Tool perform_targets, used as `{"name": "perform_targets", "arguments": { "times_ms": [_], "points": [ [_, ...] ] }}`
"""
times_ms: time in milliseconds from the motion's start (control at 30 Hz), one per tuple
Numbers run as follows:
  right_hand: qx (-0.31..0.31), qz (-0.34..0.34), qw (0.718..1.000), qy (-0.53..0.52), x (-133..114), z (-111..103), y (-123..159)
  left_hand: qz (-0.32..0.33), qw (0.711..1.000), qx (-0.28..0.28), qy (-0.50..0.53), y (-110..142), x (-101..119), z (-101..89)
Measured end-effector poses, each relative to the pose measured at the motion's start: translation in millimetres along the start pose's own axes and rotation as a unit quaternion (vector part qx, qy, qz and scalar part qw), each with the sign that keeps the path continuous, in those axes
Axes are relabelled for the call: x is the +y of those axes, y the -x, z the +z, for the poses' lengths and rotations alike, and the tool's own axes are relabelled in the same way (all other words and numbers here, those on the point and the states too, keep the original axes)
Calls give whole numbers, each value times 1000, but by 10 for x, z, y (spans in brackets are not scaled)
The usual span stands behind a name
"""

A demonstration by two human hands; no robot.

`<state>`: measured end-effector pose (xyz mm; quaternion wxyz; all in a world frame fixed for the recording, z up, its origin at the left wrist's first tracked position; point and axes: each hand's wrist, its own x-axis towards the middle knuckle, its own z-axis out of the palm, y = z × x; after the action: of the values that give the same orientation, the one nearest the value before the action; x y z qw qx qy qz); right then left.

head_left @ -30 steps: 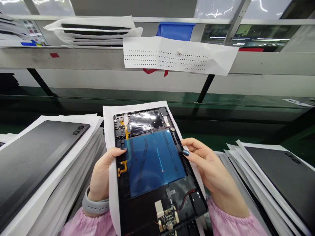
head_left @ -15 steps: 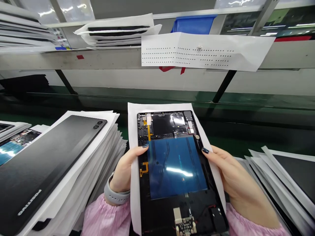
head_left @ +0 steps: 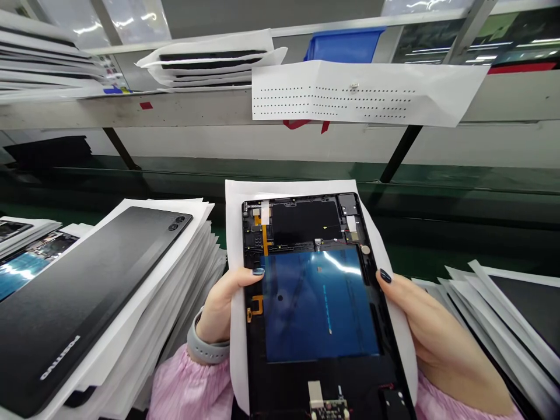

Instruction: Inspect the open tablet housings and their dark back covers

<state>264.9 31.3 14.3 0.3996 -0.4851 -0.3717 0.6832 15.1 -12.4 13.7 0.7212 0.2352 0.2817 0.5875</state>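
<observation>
Both my hands hold an opened tablet (head_left: 319, 303) lying on a white paper sheet (head_left: 238, 233), its insides facing up: blue battery film, black board area, orange flex cable. My left hand (head_left: 225, 303) grips the left edge, thumb on the frame near the flex cable. Along the right edge my right hand (head_left: 426, 326) is wrapped, thumb resting at the frame. A grey wristband (head_left: 205, 344) and pink sleeves show at my wrists.
On the left sits a tall stack of paper-separated tablets (head_left: 87, 291), a dark back cover with two camera lenses on top. A similar stack (head_left: 516, 315) lies on the right. A dotted white sheet (head_left: 363, 93) hangs from the shelf above, beside a blue bin (head_left: 341, 45) and more stacked units (head_left: 210, 58).
The tablet has been drawn slightly nearer and turned a little, shifting right in view. Both hands keep their grip on its edges.
</observation>
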Motion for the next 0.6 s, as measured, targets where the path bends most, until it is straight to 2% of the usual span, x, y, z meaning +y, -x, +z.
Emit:
{"name": "perform_targets", "arguments": {
  "times_ms": [200,267,367,500,600],
  "points": [
    [-31,-84,994,57,-69,109,145,-20,999,36,-23,-84,-32,-18],
    [-28,-81,995,46,-93,128,181,-31,999,14,-40,-97,-4,21],
    [9,-84,996,21,-125,94,203,2,993,-11,-115,-82,72,49],
    [57,-108,992,14,-181,10,230,40,967,-49,-248,-15,152,8],
    [68,-117,991,13,-209,-15,284,44,958,-56,-279,48,139,23]
  ]
}}
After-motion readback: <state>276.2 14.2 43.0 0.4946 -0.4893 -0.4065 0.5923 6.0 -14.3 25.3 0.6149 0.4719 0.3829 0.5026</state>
